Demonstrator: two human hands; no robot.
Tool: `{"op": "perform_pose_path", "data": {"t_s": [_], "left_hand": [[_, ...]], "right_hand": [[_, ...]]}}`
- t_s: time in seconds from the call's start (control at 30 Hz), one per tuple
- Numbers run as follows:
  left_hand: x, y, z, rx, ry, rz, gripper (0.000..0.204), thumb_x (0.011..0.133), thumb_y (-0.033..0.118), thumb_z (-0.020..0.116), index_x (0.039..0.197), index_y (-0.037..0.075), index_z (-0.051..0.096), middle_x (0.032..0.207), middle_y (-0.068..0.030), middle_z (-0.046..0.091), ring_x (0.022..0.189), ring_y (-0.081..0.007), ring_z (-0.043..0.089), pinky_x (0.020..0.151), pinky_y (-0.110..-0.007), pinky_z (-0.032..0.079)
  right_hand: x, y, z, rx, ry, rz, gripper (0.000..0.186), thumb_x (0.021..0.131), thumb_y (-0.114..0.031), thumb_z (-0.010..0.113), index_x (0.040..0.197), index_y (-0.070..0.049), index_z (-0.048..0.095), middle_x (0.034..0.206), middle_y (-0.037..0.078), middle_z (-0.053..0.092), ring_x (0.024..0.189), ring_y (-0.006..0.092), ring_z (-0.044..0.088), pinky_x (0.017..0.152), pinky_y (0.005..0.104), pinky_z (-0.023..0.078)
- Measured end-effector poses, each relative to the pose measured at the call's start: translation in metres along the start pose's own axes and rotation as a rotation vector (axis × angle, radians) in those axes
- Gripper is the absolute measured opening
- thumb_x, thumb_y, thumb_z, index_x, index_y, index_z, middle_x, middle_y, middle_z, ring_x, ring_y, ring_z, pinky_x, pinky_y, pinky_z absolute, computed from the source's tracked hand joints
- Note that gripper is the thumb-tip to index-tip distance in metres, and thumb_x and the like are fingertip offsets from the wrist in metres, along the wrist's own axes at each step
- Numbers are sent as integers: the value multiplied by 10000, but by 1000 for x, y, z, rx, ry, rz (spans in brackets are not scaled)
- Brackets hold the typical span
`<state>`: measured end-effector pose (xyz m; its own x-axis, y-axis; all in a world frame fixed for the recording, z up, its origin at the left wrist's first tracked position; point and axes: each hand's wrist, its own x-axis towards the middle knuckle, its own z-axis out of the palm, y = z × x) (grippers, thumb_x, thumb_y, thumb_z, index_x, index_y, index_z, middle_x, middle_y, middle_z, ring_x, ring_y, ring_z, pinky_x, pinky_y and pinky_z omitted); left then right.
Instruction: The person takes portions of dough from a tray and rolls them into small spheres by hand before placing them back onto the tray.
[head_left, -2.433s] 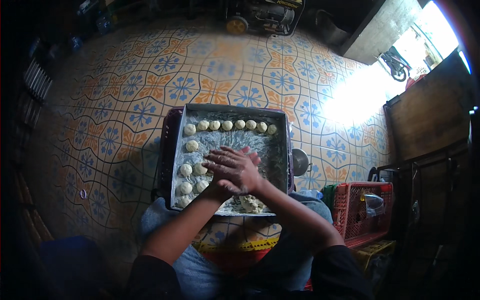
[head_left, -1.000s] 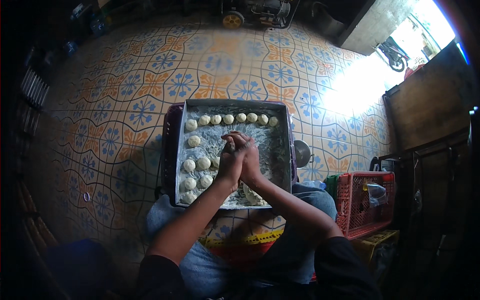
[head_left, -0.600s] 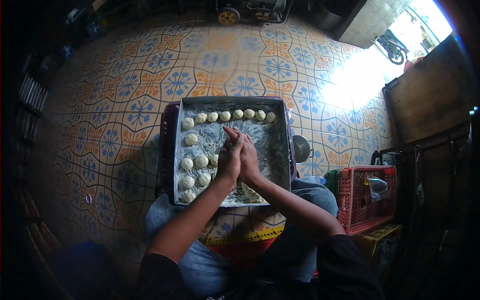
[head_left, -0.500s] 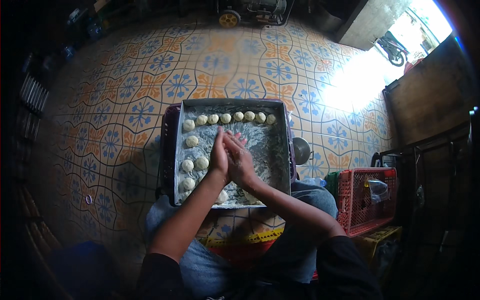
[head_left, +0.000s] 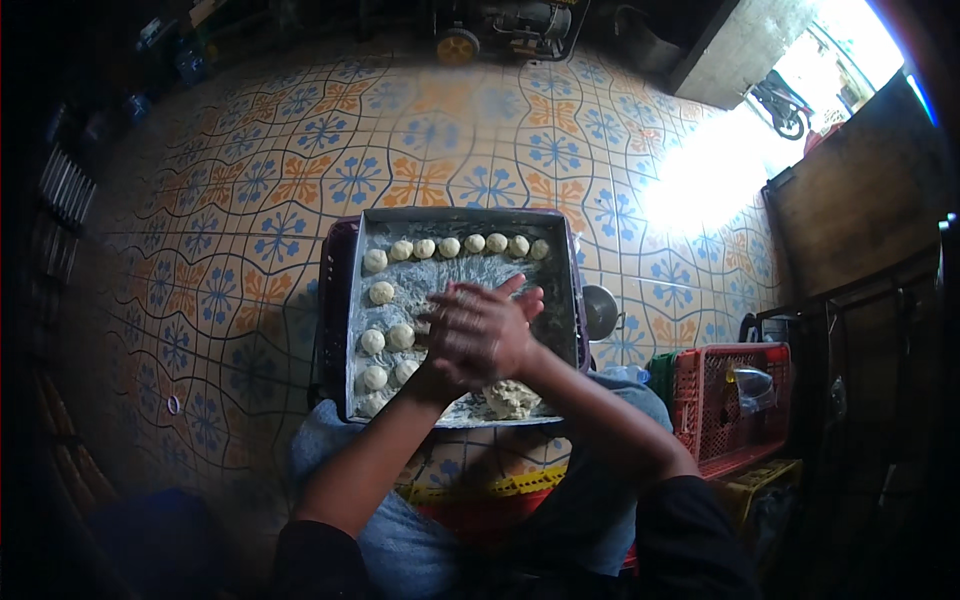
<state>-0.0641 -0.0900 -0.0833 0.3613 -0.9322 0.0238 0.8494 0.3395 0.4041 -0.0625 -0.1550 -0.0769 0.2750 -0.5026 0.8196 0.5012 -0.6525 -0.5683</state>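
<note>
Our right hand (head_left: 480, 335) now crosses over our left hand (head_left: 530, 299) instead of standing upright against it, fingers outstretched; we cannot tell whether anything lies between. Dough balls (head_left: 449, 247) line the metal tray (head_left: 460, 214) along its far and left edges; the dough lump (head_left: 512, 399) shows more beside its near edge.

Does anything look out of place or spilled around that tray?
One thing: a small pale ring lies by itself on the floor, well left of the tray, as if dropped. White powder smears the tray's bottom, but no clear spill shows outside it.
</note>
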Motion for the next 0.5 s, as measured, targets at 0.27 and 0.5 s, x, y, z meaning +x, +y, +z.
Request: {"op": "perform_pose_path", "data": {"t_s": [0.27, 0.5], "left_hand": [[-1, 18, 10, -191, 0, 84, 930, 1010, 740, 206, 1563, 5, 344, 1539, -205, 472, 1449, -385, 427, 1230, -480, 312], [-6, 5, 38, 16, 403, 93, 695, 1061, 638, 312, 1498, 123, 476, 1475, -77, 562, 1368, -213, 524, 1132, -412, 427]], "right_hand": [[10, -13, -45, -272, -815, -184, 393, 977, -431, 635, 1292, -207, 706, 1235, 153, 691, 1212, 345, 630, 1018, 466, 488], [66, -1, -55, -200, -616, 97, 236, 882, -169, 684, 1079, -55, 746, 1043, 138, 750, 1127, 341, 684, 1041, 489, 484]]}}
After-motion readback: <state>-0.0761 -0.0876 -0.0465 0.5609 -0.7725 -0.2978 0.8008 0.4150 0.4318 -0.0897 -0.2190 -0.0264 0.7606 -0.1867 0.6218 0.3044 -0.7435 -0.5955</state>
